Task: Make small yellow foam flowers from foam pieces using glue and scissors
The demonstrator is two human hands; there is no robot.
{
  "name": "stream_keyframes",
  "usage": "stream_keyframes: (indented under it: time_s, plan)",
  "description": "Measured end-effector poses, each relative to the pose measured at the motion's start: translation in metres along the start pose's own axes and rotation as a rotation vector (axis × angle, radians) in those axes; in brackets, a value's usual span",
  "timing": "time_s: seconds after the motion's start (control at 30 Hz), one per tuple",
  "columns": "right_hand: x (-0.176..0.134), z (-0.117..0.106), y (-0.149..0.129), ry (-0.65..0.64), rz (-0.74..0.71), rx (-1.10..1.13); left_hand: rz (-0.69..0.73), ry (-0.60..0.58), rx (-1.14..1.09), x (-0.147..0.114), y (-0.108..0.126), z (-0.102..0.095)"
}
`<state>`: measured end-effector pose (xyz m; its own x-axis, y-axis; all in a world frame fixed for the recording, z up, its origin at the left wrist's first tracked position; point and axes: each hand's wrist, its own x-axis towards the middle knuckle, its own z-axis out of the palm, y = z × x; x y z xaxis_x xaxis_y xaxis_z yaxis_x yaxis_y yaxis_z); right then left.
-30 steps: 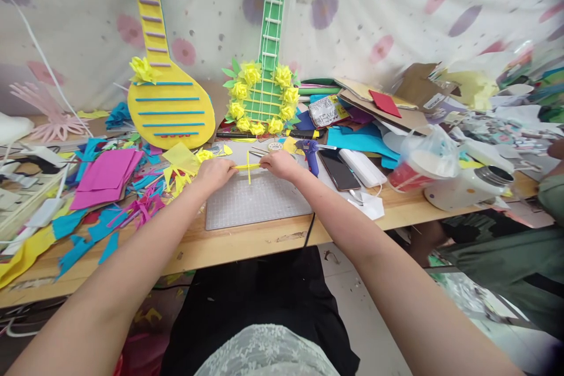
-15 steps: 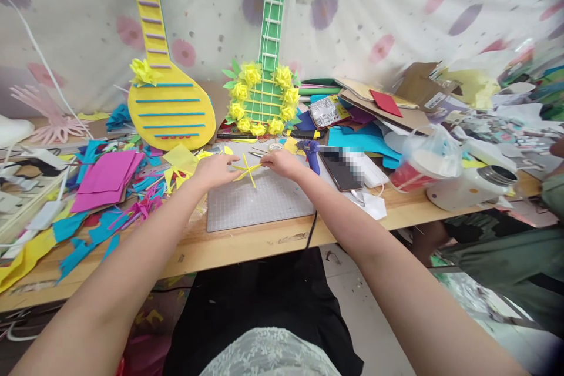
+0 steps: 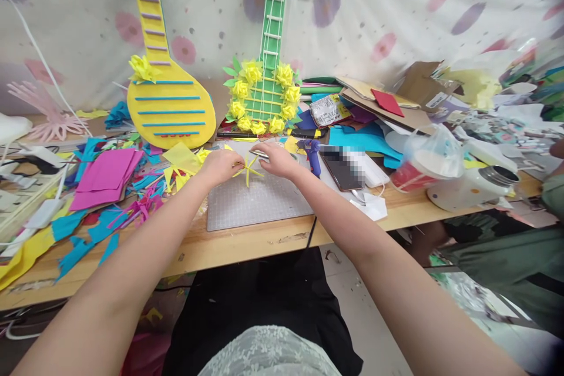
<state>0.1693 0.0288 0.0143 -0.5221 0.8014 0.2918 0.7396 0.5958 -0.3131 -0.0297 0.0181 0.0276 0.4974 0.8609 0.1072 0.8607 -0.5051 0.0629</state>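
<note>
A small star-shaped piece of narrow yellow strips (image 3: 247,174) hangs over the grey gridded cutting mat (image 3: 259,205). My left hand (image 3: 221,167) pinches it by its left side. Just right of the piece is my right hand (image 3: 277,160), its thumb and forefinger apart. A thin metallic tool (image 3: 259,154) lies on the mat between those fingers; its kind is partly hidden, and I cannot tell whether they touch it. Close by on the right stands a blue glue gun (image 3: 312,156).
Behind the mat lean a yellow lute-shaped craft (image 3: 171,108) and a green one with yellow flowers (image 3: 272,41). Coloured scraps and magenta sheets (image 3: 108,179) spread on the left. Right are a phone (image 3: 342,169), a cup (image 3: 425,164), a white jar (image 3: 471,187) and another person's arm (image 3: 429,241).
My right hand has let go of the yellow piece and opened its fingers near the metallic tool. The piece has turned and shifted slightly left in my left hand.
</note>
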Motion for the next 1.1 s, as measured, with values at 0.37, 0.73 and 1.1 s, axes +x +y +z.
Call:
stream_keyframes:
  time_s: [0.37,0.73,1.1]
  plan:
    - [0.001,0.015,-0.016,-0.081,-0.008,-0.188,-0.229,0.008,0.03,-0.003,0.008,0.002]
    - [0.0,0.011,-0.01,-0.132,0.037,-0.213,-0.275,-0.03,0.039,-0.007,0.002,0.004]
    - [-0.001,0.005,-0.008,-0.211,0.042,-0.236,-0.269,-0.066,0.031,-0.008,-0.008,0.002]
